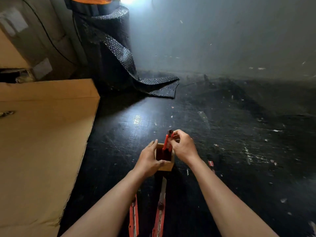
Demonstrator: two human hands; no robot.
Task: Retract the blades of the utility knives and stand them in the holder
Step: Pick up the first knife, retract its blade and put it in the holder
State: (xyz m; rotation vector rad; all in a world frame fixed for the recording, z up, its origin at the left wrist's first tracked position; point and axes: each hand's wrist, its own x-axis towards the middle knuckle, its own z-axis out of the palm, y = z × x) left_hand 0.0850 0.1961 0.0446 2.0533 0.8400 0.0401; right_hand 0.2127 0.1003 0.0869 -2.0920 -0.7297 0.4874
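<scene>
From the head view I see a dark, scuffed floor with flat cardboard at left. The small square wooden holder sits near centre. My left hand wraps its left wall, fingers closed on it. My right hand pinches an orange utility knife standing inside. Two more orange knives, the left and the right, lie nearer. The right one's blade looks extended. A careless reach could cut me.
</scene>
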